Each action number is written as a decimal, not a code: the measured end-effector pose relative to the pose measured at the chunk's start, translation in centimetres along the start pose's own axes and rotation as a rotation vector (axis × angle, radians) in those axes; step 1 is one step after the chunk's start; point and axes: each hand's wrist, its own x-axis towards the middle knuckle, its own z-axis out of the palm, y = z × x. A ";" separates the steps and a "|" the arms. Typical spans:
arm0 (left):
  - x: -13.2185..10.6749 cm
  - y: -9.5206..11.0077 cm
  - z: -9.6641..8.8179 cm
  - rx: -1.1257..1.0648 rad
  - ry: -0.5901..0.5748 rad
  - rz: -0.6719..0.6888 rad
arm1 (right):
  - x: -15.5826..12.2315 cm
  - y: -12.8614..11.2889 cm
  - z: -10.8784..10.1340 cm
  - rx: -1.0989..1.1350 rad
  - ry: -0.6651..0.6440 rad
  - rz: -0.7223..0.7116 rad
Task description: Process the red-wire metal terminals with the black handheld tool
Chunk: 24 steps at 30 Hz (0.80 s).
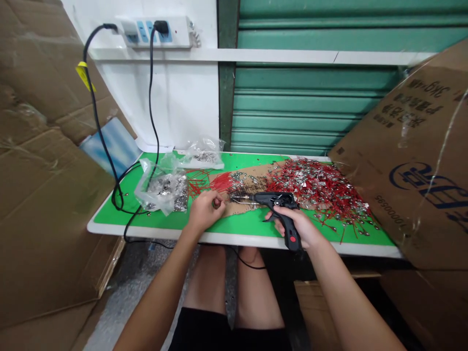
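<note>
My right hand [297,225] grips the handle of a black glue gun [278,204], whose nozzle points left over a brown cardboard sheet [252,181] on the green table top [117,209]. My left hand [205,207] is closed in a pinch on a small metal piece with a red string, just left of the nozzle. A large heap of red strings with silver metal pieces [318,187] lies to the right of the gun. A smaller bundle of red strings [199,183] lies above my left hand.
Clear plastic bags of metal parts [164,187] sit at the left and back [204,153]. Black cables [98,122] run from a wall power strip [157,31] onto the table. Cardboard boxes stand at the left [40,170] and right [413,161]. A green shutter [310,87] is behind.
</note>
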 end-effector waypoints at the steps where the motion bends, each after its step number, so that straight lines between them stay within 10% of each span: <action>1: 0.0 0.0 0.0 0.002 -0.003 -0.001 | 0.0 0.0 0.0 -0.004 0.004 0.002; 24: 0.0 0.0 0.1 -0.005 -0.010 -0.012 | 0.3 0.0 0.0 -0.054 0.005 0.050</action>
